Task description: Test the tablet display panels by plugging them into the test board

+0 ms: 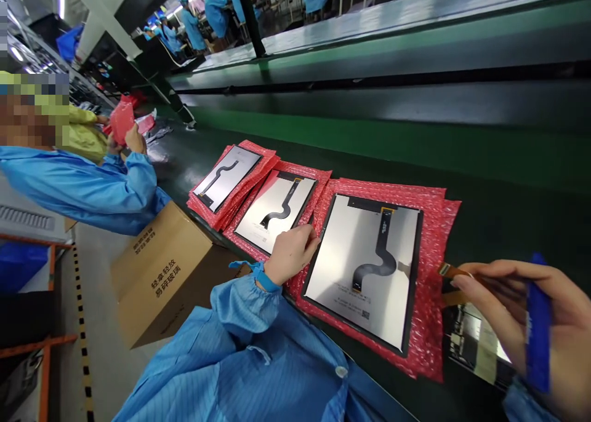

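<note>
My left hand (292,254) is closed, its curled fingertips at the left edge of the nearest display panel (339,256); whether they grip that edge is hidden. This panel lies back side up on red bubble-wrap bags (429,286), a dark S-shaped ribbon cable (386,259) across it. Between thumb and index finger, my right hand (521,305) pinches the end of an orange flex cable (450,271), just off the bags' right edge. A blue stick-like tool (538,326) is also tucked in that hand. Below it lies a circuit assembly with tape (482,348), partly covered.
Two more display panels, a middle one (256,219) and a far one (221,179), lie on red bags along the green bench (508,213). A cardboard box (161,280) stands at my left. Beyond it, a co-worker in a blue sleeve (83,185) handles a red bag (122,120).
</note>
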Action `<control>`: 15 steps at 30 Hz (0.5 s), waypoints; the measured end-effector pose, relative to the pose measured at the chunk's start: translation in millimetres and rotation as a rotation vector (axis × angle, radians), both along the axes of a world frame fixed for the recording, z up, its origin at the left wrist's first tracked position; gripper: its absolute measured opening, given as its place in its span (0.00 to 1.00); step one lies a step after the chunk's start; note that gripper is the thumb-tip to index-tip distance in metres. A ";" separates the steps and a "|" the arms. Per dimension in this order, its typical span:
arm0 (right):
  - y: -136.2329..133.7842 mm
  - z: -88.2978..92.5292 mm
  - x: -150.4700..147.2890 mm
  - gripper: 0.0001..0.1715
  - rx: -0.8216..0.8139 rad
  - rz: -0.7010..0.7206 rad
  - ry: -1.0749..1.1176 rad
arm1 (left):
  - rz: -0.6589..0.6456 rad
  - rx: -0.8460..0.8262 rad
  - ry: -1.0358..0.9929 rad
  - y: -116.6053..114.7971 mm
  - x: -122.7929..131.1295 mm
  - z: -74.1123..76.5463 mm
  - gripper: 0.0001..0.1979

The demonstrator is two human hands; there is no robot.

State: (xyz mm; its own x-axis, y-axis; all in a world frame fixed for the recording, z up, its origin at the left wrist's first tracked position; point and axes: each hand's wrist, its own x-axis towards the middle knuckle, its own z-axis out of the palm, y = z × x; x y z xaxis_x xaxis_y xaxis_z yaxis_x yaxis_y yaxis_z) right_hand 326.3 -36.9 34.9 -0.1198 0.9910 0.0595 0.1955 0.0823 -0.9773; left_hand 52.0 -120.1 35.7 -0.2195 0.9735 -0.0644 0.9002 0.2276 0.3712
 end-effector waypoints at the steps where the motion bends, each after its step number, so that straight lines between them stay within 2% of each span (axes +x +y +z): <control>1: 1.0 -2.0 0.6 0.28 0.003 0.003 0.000 | 0.001 -0.002 0.005 0.3 0.7 -0.6 0.06; 8: 4.1 -9.5 0.8 0.21 0.008 0.002 -0.006 | 0.069 -0.035 -0.022 2.7 5.3 2.3 0.07; 12: 4.5 -11.3 1.2 0.23 -0.002 -0.015 -0.023 | 0.110 -0.059 0.051 4.7 8.1 -1.7 0.12; 15: 4.2 -11.7 1.8 0.23 -0.014 -0.017 -0.023 | 0.099 -0.045 0.076 5.9 10.9 -3.8 0.10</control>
